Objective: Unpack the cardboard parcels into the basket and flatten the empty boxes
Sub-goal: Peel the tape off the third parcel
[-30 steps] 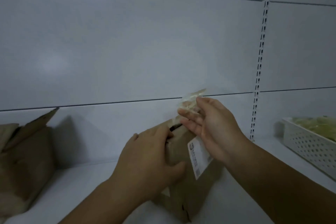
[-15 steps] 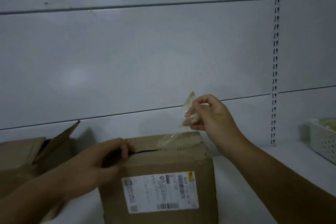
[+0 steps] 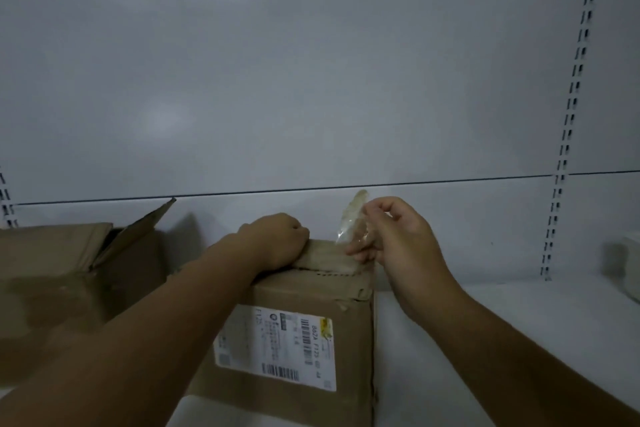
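Observation:
A brown cardboard parcel [image 3: 304, 302] with a white shipping label [image 3: 277, 347] stands on the white shelf in front of me. My left hand [image 3: 273, 239] lies curled over the top flap near its back edge and holds the flap. My right hand [image 3: 394, 239] pinches a strip of clear packing tape [image 3: 349, 218] that stands up from the parcel's top right corner. The parcel's top seam shows a dark slit. What is inside the parcel is hidden.
A second cardboard box [image 3: 69, 281] with a raised flap sits at the left on the same shelf [image 3: 502, 329]. A white basket [image 3: 623, 263] shows at the right edge. A grey back panel with slotted uprights [image 3: 571, 121] stands behind.
The parcel has been turned so its label faces me. My left hand has moved from the parcel's side onto the top flap. My right hand has drawn the tape lower, toward the top right corner.

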Demonstrator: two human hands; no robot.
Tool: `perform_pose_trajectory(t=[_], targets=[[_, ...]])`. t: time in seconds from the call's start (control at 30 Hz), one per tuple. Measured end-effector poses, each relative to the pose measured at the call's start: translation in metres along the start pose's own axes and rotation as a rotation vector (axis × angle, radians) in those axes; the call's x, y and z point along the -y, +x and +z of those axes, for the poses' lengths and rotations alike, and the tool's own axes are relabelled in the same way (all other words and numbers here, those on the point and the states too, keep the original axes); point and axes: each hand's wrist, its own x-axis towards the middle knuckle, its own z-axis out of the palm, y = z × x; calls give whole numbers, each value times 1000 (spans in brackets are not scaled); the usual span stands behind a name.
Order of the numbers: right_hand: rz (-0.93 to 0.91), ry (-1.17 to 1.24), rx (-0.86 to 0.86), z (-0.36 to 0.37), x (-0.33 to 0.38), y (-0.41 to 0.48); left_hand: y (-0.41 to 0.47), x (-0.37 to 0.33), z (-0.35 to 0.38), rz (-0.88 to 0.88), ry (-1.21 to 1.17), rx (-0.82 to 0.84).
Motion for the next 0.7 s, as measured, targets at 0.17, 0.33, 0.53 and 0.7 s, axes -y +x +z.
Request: perform_pose_trajectory(t=[0.17, 0.33, 0.53, 0.7], targets=[[44, 185, -118, -49, 21, 11, -2, 7, 2, -6, -94, -16], [221, -84, -89, -98, 26, 12, 3, 4, 4, 41, 31, 1], [229, -113, 42, -77, 23, 2, 4, 3, 6, 65, 86, 12], [-52, -670, 384, -52, 19, -3, 5, 4, 7, 58, 66, -7]])
